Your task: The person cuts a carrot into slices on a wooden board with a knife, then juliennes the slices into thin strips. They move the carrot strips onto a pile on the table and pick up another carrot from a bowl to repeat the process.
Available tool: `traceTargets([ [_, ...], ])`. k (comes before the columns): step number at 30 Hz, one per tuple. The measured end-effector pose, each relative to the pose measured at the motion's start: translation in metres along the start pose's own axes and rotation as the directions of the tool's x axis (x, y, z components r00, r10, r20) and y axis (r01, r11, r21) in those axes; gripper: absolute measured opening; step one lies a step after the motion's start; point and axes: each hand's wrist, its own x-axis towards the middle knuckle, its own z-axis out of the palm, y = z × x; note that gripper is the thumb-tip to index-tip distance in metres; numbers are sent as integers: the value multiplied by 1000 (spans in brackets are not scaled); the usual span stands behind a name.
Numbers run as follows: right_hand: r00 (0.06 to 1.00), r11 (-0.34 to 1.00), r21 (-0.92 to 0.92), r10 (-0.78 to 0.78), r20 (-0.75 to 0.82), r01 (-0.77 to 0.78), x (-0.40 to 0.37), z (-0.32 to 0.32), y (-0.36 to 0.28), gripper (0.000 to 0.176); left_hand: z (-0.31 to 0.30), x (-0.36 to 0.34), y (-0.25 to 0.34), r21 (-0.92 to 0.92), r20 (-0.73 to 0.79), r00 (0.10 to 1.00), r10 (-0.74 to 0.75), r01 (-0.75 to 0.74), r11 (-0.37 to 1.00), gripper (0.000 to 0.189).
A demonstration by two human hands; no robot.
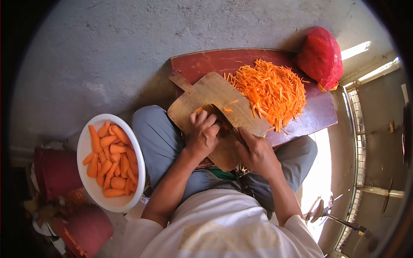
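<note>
A wooden cutting board point(185, 112) with a short handle lies tilted across my lap and the edge of a red low table point(202, 64). Curled fingers of my left hand point(202, 132) press on a piece of carrot point(198, 110) on the board, mostly hidden beneath them. My right hand point(258, 155) grips the handle of a knife point(224, 115), whose dark blade lies just right of my left fingers. A few orange slivers point(228, 110) rest on the board beside the blade. Beyond the board, a large heap of carrot strips point(275, 92) covers part of the table.
On the left stands a white basin point(81, 148) of peeled carrots point(112, 155). Dark red buckets point(56, 172) are behind and below it. A red sack point(320, 56) sits at the table's far right corner, near the wall point(120, 47). Metal items lie at the lower right.
</note>
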Motion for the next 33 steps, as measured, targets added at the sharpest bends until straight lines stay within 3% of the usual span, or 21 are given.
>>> traceTargets([
  [6, 994, 996, 18, 81, 79, -83, -6, -6, -12, 41, -1, -3, -2, 0, 48, 998, -48, 48, 999, 21],
  [12, 1000, 1000, 25, -1, 15, 1, 4, -2, -6, 40, -3, -1, -1, -18, -6, 1000, -16, 16, 1000, 23],
  [15, 994, 996, 51, 65, 83, -69, -2, -9, -11, 40, -3, -3, -2, -37, 0, 1000, -24, 24, 999, 25],
  [18, 999, 999, 14, 38, 25, -38, 0, -1, 0, 40, -1, -2, -5, 37, 32, 998, -45, 44, 998, 16],
  [24, 994, 998, 25, 53, 98, -56, -1, -10, -9, 44, -2, -4, -5, -39, -29, 1000, -3, 1, 999, 23],
  [30, 1000, 999, 52, -13, -5, 13, 9, -1, 4, 40, -1, -5, -6, 8, 27, 999, -27, 27, 1000, 16],
  [33, 995, 983, 166, 82, -54, -72, 6, -3, 6, 41, 1, -7, -7, -74, -35, 998, -45, 42, 996, 16],
])
